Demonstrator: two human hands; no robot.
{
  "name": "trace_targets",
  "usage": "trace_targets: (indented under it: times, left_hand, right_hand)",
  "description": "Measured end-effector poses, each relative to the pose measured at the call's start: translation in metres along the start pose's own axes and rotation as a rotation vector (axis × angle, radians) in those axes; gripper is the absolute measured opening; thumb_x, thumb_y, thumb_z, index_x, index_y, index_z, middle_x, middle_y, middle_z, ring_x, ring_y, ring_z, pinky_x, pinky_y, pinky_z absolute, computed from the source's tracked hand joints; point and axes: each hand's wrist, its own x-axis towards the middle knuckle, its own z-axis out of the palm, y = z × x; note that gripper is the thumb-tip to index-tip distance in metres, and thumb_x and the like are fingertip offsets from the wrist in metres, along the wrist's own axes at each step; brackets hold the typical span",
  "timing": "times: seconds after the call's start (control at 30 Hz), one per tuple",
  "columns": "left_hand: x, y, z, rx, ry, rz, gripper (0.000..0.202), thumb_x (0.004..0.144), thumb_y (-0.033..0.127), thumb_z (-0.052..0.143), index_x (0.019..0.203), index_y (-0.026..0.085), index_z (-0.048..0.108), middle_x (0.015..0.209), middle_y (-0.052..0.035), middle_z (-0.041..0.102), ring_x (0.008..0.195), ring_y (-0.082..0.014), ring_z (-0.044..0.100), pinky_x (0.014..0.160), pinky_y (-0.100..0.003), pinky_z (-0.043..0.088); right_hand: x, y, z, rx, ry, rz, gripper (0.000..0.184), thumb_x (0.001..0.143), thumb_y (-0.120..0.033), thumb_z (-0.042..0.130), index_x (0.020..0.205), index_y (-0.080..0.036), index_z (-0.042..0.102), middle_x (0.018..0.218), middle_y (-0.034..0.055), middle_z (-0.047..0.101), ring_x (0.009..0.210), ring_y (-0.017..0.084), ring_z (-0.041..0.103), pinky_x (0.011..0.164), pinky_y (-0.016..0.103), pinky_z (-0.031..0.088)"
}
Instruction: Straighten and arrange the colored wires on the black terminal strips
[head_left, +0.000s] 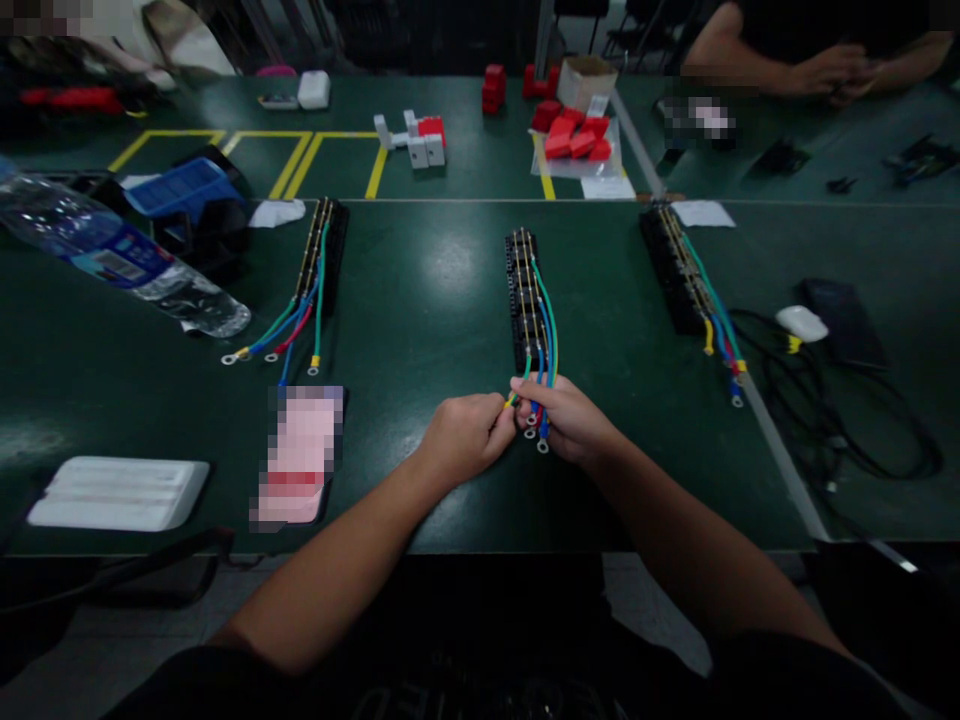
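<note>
Gripping wires (pixel 541 330): left hand (pixel 465 437), right hand (pixel 571 420) fingers clamped | terminal block (pixel 520 290) just beyond

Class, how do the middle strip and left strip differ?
Wires of the middle strip are bunched in the left hand and right hand; those of the left strip fan loose on the table. The middle strip lies straight, the left strip slants. Both are black with coloured wires.

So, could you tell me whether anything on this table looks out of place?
Only the water bottle stands out: it lies on its side at the left. The left hand and right hand hold the wires of the middle terminal block.
</note>
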Motion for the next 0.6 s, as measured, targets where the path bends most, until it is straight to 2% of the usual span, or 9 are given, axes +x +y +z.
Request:
trace_targets:
  times: [0.37, 0.6]
  left_hand:
    - [0.0001, -0.0014, 0.0028, 0.031, 0.024, 0.032, 0.028, 0.090, 0.027, 0.038, 0.068, 0.016, 0.052, 0.060, -0.0002, 0.053, 0.053, -0.0116, 0.048, 0.054, -0.026, 0.033]
    - [-0.0015, -0.0005, -0.0001, 0.019, 0.001, 0.008, 0.030, 0.092, 0.029, 0.035, 0.070, 0.017, 0.052, 0.061, -0.0001, 0.053, 0.054, -0.0117, 0.048, 0.055, -0.026, 0.033]
  right_hand:
    - [-0.0018, -0.0019, 0.0014, 0.009, 0.006, 0.017, 0.026, 0.070, -0.028, 0.071, 0.062, -0.016, 0.049, 0.046, -0.0050, 0.051, 0.039, 0.006, 0.047, 0.042, 0.019, 0.037]
    - [-0.0019, -0.0021, 0.0011, 0.003, 0.008, 0.011, 0.027, 0.069, -0.030, 0.072, 0.063, -0.016, 0.049, 0.046, -0.0051, 0.051, 0.039, 0.006, 0.046, 0.042, 0.019, 0.038]
